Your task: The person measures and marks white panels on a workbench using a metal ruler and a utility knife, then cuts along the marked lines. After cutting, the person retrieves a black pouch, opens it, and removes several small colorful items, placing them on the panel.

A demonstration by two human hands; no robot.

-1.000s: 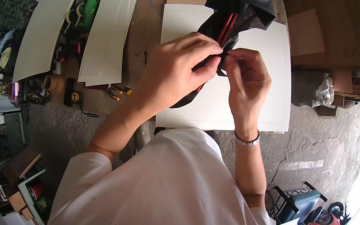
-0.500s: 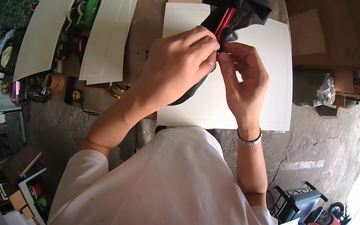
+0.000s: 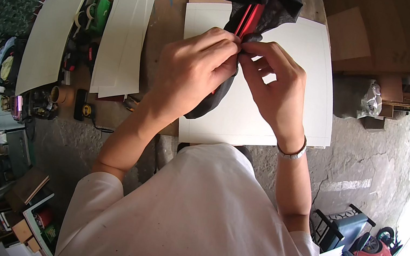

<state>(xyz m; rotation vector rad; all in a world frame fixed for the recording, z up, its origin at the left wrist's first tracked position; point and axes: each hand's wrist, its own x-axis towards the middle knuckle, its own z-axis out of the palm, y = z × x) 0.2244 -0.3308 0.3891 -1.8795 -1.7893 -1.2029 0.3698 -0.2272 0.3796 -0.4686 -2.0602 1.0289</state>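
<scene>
Black fabric piece (image 3: 282,11) with red strips (image 3: 252,20): lies over white sheet (image 3: 267,120), long axis running away from the body, far end slanting right. Left hand (image 3: 190,70): fingers clamped on its middle. Right hand (image 3: 278,86): thumb and forefinger together, pinching its right edge.

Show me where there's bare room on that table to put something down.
Bare table shows between the narrow boards and the big sheet, beyond the left hand. The sheet's right side, past the right hand, is free too. Crowded: left of the narrow boards, among tape rolls, and around the black cloth.
</scene>
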